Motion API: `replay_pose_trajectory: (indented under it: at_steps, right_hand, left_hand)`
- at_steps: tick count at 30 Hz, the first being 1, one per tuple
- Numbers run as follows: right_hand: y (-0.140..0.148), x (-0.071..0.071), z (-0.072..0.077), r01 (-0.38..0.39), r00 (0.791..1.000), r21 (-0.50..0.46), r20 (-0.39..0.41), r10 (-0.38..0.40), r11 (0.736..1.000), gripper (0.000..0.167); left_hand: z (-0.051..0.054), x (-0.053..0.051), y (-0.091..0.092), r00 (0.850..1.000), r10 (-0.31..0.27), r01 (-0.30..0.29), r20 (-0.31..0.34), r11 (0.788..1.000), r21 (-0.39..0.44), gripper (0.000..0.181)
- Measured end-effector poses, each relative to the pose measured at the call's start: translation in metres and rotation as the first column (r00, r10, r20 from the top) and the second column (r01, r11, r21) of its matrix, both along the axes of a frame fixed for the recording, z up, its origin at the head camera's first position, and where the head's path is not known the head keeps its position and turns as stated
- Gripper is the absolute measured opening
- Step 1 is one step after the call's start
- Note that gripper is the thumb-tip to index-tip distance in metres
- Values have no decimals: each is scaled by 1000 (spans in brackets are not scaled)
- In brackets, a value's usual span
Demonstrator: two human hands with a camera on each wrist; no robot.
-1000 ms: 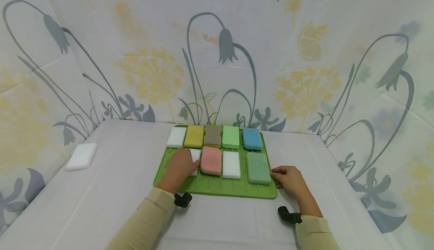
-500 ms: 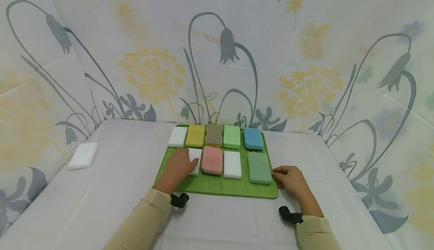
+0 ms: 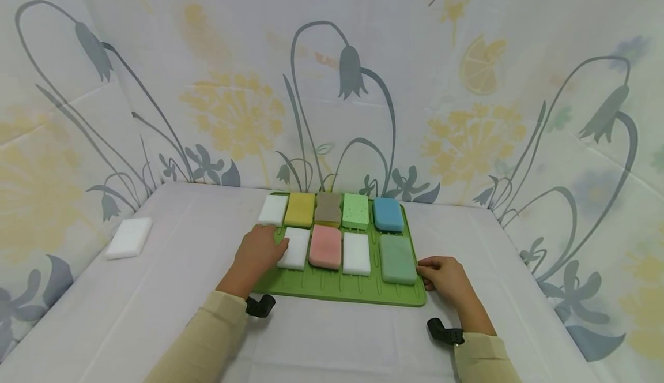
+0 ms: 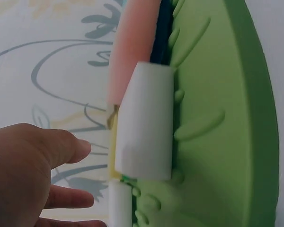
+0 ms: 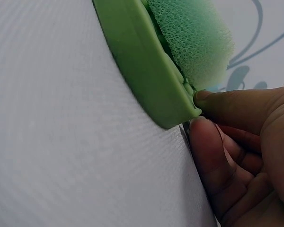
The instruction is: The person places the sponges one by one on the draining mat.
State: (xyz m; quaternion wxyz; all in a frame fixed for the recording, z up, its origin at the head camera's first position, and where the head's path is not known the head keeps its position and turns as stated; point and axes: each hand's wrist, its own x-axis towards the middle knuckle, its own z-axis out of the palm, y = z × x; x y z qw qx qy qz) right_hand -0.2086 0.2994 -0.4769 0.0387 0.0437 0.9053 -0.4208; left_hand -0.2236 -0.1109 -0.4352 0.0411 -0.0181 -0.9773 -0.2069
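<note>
A green ribbed mat [image 3: 332, 293] lies on the table with sponges in two rows. My left hand [image 3: 255, 257] hovers at its left side, fingers extended and holding nothing. Beside it is a white sponge [image 3: 294, 249]; in the left wrist view a gap shows between my thumb and that white sponge [image 4: 146, 123]. Right of it lie a pink sponge [image 3: 325, 248], another white sponge [image 3: 356, 254] and a large pale-green sponge [image 3: 397, 260]. My right hand [image 3: 447, 279] pinches the mat's right edge between thumb and finger, clearly seen on the mat [image 5: 142, 71] in the right wrist view.
The back row holds a white sponge [image 3: 272, 210], a yellow sponge [image 3: 299, 210], a grey-brown sponge [image 3: 328, 208], a speckled green sponge [image 3: 355, 211] and a blue sponge [image 3: 388, 214]. A separate white block [image 3: 129, 237] lies far left. A patterned cloth [image 3: 332, 83] stands behind.
My left hand has let go of the front-row white sponge and drawn away to the left, so more of that sponge shows. The right hand keeps its place at the mat's edge.
</note>
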Motion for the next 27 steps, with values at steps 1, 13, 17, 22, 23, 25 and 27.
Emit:
replay_pose_trajectory:
  at_steps: [1,13,17,22,23,25,27]
  right_hand:
    - [0,0,0,-1,1000,-1,-1,1,1000,31]
    - [0,1,0,5,1000,5,5,-5,1000,32]
    - [0,0,-1,8,1000,2,6,-8,1000,32]
    - [1,1,-2,10,1000,0,13,-10,1000,32]
    - [0,1,-2,11,1000,1,13,-11,1000,32]
    - [0,1,-1,14,1000,3,12,-14,1000,32]
    - [0,1,-1,16,1000,5,12,-16,1000,32]
  left_hand:
    - [1,0,-3,1000,8,-8,11,1000,9,55]
    - [13,6,-34,998,36,-36,55,999,-8,58]
    - [13,6,-47,998,50,-48,37,997,-61,57]
    - [13,7,-66,997,82,-81,4,987,-141,56]
    - [12,6,-70,996,90,-89,0,984,-154,57]
    - [11,6,-80,995,105,-103,-2,979,-174,57]
    - [10,6,-89,993,115,-114,-4,977,-181,57]
